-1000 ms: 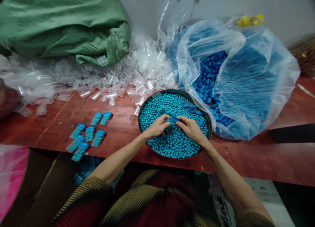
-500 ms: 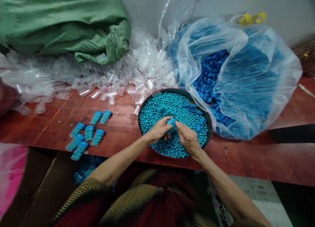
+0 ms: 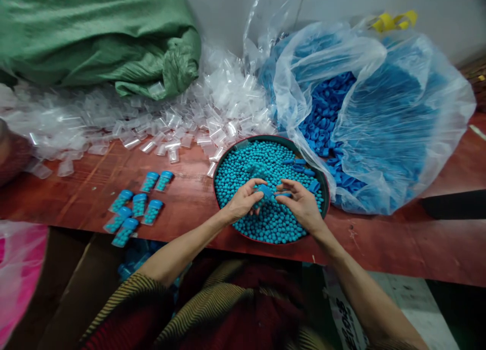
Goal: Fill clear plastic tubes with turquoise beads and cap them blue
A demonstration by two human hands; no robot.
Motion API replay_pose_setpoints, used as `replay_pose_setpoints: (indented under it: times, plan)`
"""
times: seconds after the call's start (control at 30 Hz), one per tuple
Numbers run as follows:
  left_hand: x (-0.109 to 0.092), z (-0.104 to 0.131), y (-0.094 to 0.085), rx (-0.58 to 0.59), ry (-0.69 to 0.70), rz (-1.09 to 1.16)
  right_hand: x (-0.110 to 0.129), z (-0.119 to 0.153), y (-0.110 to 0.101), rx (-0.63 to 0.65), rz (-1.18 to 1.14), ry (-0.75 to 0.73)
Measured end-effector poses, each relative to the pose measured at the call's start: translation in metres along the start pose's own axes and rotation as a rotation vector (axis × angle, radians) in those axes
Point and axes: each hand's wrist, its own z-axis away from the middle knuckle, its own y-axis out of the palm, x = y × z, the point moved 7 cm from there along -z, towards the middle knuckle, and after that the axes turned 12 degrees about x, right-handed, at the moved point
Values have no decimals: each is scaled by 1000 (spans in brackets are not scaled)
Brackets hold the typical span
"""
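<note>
My left hand [image 3: 243, 202] is closed on a small clear container with a blue top [image 3: 266, 192], held just above the bowl; the fingers cover much of it. To its right, my right hand [image 3: 304, 205] pinches a small blue plastic piece [image 3: 283, 194], a short gap away from the container. Below both hands lies a round dark bowl [image 3: 325, 188] with a red rim, filled with turquoise beads [image 3: 243, 162]. Several loose blue caps [image 3: 298, 166] rest on the beads along the bowl's right side.
Several bead-filled containers with blue caps [image 3: 138, 204] lie on the reddish table [image 3: 182, 198] at left. Clear empty containers [image 3: 228, 107] pile up behind, beside a green sack [image 3: 98, 41]. A translucent bag [image 3: 387, 117] of blue caps stands right of the bowl.
My right hand has drawn back to the right from the container, its fingers now spread around a blue piece. My left hand stays almost where it was. The view has shifted slightly.
</note>
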Motion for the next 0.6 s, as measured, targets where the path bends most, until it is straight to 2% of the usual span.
replay_pose_setpoints:
  times: [0.1,0.2,0.27,0.37,0.47,0.6]
  plan:
    - [1,3,2,47,-33,-52,-7,-7,-6,-7,-217,123]
    - [1,4,2,-4,-32,-67,3,-10,-1,53,-223,122]
    - [1,5,2,-52,-37,-72,12,-9,5,98,-126,80]
    - [1,6,2,-126,-20,-47,25,-2,19,113,147,-34]
    - [0,9,0,-254,11,6,27,4,36,91,401,-130]
    - [1,11,0,-338,10,30,23,8,50,-14,490,-161]
